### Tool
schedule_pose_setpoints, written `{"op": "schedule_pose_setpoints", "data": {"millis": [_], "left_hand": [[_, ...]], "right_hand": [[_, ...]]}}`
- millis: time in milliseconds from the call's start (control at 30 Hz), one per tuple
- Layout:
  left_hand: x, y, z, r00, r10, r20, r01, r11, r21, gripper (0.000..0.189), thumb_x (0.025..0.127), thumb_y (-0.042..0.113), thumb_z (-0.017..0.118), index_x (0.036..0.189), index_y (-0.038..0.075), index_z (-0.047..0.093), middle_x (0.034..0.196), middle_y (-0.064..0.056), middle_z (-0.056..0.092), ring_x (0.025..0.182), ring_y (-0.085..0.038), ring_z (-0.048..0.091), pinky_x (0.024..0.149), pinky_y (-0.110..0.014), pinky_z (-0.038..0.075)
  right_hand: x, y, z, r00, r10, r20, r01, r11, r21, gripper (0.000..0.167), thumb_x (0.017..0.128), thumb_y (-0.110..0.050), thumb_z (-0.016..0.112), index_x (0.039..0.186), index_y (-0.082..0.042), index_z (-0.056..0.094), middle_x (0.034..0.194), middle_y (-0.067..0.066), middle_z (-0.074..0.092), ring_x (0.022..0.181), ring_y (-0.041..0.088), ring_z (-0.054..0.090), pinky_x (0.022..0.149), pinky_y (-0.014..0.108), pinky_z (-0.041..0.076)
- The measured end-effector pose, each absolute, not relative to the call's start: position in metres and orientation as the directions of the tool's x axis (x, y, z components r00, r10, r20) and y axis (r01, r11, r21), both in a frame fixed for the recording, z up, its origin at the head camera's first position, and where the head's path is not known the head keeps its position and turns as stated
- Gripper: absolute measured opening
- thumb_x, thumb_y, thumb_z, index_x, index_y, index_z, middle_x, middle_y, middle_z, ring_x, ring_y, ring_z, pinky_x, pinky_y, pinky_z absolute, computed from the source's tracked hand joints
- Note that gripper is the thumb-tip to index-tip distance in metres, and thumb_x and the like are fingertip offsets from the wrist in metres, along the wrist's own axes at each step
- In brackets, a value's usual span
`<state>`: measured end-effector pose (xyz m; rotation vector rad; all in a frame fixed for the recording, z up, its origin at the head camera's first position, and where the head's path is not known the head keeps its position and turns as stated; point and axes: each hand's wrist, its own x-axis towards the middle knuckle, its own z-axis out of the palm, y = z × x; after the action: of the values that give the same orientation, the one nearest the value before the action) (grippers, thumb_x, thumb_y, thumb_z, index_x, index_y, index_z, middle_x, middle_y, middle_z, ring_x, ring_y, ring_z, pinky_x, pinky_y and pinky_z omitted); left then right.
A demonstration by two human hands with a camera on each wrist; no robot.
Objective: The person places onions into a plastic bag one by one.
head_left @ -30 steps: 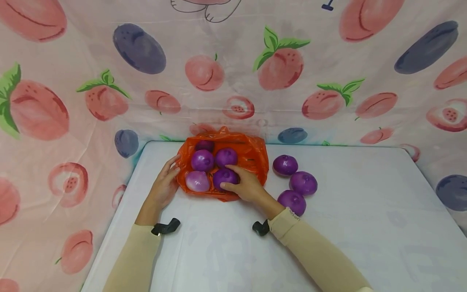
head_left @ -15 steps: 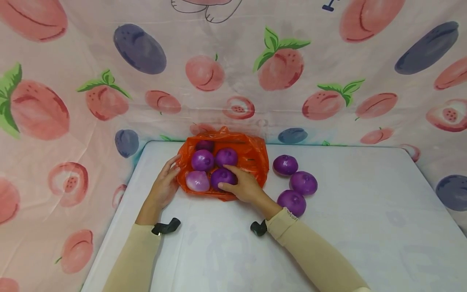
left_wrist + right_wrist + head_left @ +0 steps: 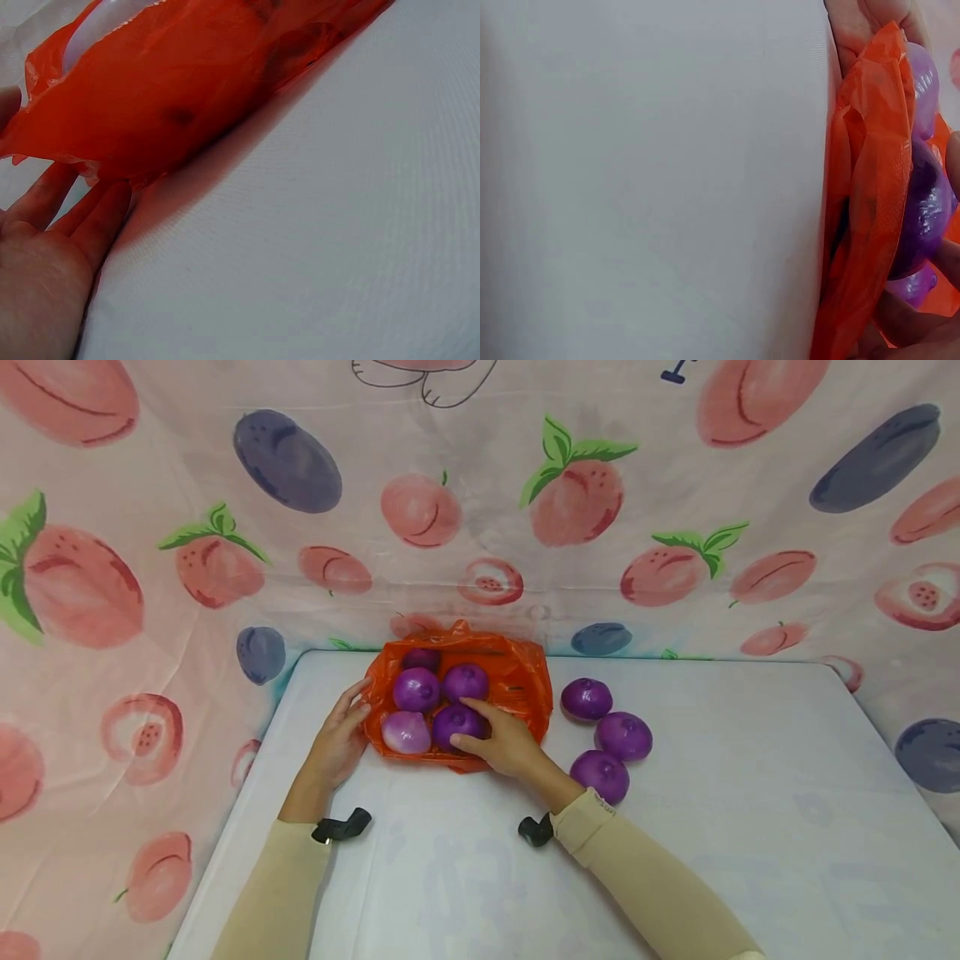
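Holds with the right hand point(image 3: 517, 747), thumb and fingertips set to either side, a round, glossy, deep purple onion point(image 3: 453, 727) inside a crumpled, thin orange plastic bag point(image 3: 535, 675), near its front edge and just beside a smooth, pale lilac onion point(image 3: 406, 733). Rests the left hand point(image 3: 339, 743) against the bag's left side, fingers fairly straight and spread, with no clear pinch on the plastic. Likely feels firm and fairly light within that right-hand grip, though impossible to weigh by eye. Probably slips or rolls because of such a shiny skin, so best taken around the widest part, thumb opposite fingers, rather than by the small tip on top. Seems unlikely to squash under moderate pressure; might mark if dropped. Around it, expect soft, slack, easily torn plastic: better to steady the bag by its outer wall than to tug at the rim. Treat likewise the three round, shiny purple onions point(image 3: 623, 737) on the white, cloth-covered table point(image 3: 750, 827) to the bag's right, apt to roll if nudged
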<state>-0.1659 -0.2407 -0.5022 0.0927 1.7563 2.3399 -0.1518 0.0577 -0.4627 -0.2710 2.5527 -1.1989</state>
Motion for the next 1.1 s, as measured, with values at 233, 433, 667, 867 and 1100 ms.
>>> {"op": "schedule_pose_setpoints", "data": {"millis": [233,433,667,867,1100], "left_hand": [[-0.167,-0.240,-0.504,-0.974,0.212,-0.077,-0.133,-0.259,0.957,0.051,0.110,0.025,0.046,0.159,0.026,0.034,0.166,-0.001,0.027,0.150,-0.017,0.031,0.109,-0.016,0.044],[-0.167,-0.240,-0.505,-0.974,0.212,-0.076,-0.131,-0.263,0.956,0.050,0.110,0.025,0.046,0.158,0.026,0.034,0.164,-0.002,0.029,0.148,-0.017,0.033,0.108,-0.016,0.045],[-0.167,-0.241,-0.504,-0.975,0.211,-0.072,-0.127,-0.263,0.957,0.050,0.110,0.025,0.045,0.159,0.025,0.034,0.164,-0.002,0.029,0.147,-0.015,0.034,0.107,-0.015,0.045],[-0.166,-0.241,-0.503,-0.976,0.209,-0.067,-0.121,-0.258,0.958,0.050,0.110,0.025,0.045,0.159,0.025,0.034,0.163,-0.002,0.030,0.146,-0.014,0.035,0.107,-0.015,0.045],[-0.166,-0.240,-0.503,-0.976,0.210,-0.059,-0.115,-0.264,0.958,0.050,0.110,0.024,0.044,0.159,0.025,0.034,0.161,-0.001,0.032,0.144,-0.013,0.037,0.108,-0.014,0.044]], "right_hand": [[-0.147,0.062,-0.460,-0.942,-0.304,-0.145,-0.075,0.608,-0.790,0.070,0.092,-0.053,0.071,0.154,-0.034,0.045,0.156,0.006,0.050,0.146,0.031,0.045,0.120,0.055,0.036],[-0.143,0.071,-0.447,-0.946,-0.316,-0.070,-0.142,0.599,-0.788,0.069,0.093,-0.049,0.072,0.153,-0.029,0.047,0.148,0.008,0.057,0.137,0.031,0.053,0.116,0.053,0.042],[-0.140,0.086,-0.429,-0.946,-0.313,-0.078,-0.131,0.595,-0.793,0.066,0.092,-0.055,0.070,0.152,-0.036,0.047,0.154,0.003,0.052,0.142,0.032,0.049,0.114,0.059,0.042],[-0.137,0.104,-0.412,-0.948,-0.312,-0.063,-0.133,0.569,-0.812,0.065,0.092,-0.055,0.069,0.151,-0.038,0.047,0.155,0.002,0.051,0.135,0.034,0.054,0.106,0.057,0.050],[-0.135,0.128,-0.394,-0.958,-0.283,-0.037,-0.137,0.570,-0.810,0.062,0.094,-0.051,0.069,0.150,-0.036,0.049,0.148,0.002,0.058,0.120,0.029,0.065,0.090,0.044,0.060]]}}
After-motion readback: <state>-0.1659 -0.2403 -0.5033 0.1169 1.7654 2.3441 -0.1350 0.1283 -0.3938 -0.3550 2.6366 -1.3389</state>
